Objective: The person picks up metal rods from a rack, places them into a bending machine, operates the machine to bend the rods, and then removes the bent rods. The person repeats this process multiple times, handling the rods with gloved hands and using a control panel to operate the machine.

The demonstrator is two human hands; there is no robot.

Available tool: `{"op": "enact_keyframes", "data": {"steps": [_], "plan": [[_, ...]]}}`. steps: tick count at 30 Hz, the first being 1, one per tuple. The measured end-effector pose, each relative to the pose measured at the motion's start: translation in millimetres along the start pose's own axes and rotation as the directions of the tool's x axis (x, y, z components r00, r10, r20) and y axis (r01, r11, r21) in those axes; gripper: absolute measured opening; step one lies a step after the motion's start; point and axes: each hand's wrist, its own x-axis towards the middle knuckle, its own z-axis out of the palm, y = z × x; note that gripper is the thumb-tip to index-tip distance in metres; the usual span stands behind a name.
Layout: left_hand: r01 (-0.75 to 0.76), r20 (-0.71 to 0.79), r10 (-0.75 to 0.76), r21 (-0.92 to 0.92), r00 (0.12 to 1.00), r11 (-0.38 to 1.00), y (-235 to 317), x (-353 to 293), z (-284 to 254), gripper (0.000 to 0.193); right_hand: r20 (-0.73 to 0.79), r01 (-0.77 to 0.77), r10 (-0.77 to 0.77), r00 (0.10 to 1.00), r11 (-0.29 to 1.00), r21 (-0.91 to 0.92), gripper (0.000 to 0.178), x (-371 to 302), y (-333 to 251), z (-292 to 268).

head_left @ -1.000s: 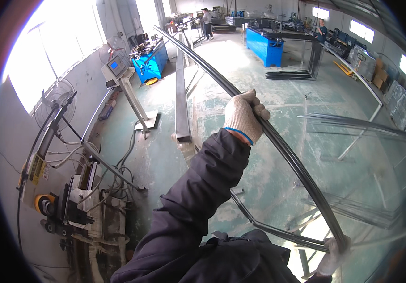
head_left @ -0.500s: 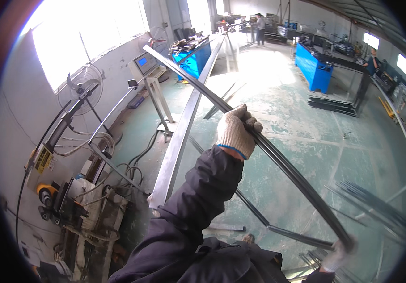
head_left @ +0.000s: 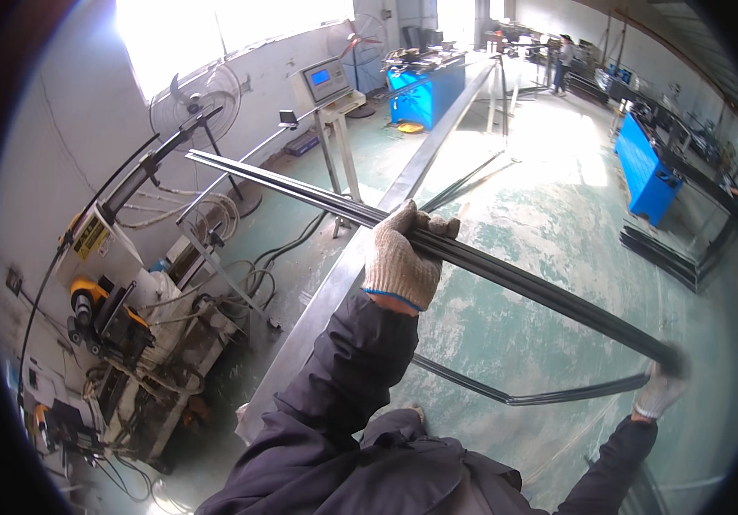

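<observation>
A long dark metal profile (head_left: 541,287) runs from the upper left down to the right across the head view. My left hand (head_left: 403,257), in a knitted work glove, is closed around its middle. My right hand (head_left: 659,388), also gloved, grips the profile's near end at the lower right. The far end of the profile reaches toward a machine with a yellow part (head_left: 94,300) at the left. A second bent dark bar (head_left: 506,393) lies on the floor below the held one.
A long grey steel rail (head_left: 360,257) runs away along the green floor. A standing fan (head_left: 193,94), a control panel on a post (head_left: 326,81), blue workbenches (head_left: 648,167) and stacked dark bars (head_left: 661,253) stand around. A person (head_left: 565,60) stands far back.
The view has swung left toward the machine. The profile has turned from steep to nearly level, its far end swinging left. Both hands keep their grip.
</observation>
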Motion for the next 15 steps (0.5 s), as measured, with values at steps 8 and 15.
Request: {"op": "enact_keyframes", "data": {"steps": [8,15], "plan": [[-0.169,-0.091,0.169,0.008,0.981,0.986,11,121,-1,0.013,0.259,0.247,-0.192,0.947,0.948,-0.199,0.008,149,80,236],[-0.267,-0.273,0.273,0.061,0.922,0.962,-2,185,-19,0.018,0.733,0.838,-0.532,0.424,0.538,-0.094,0.006,170,99,462]]}}
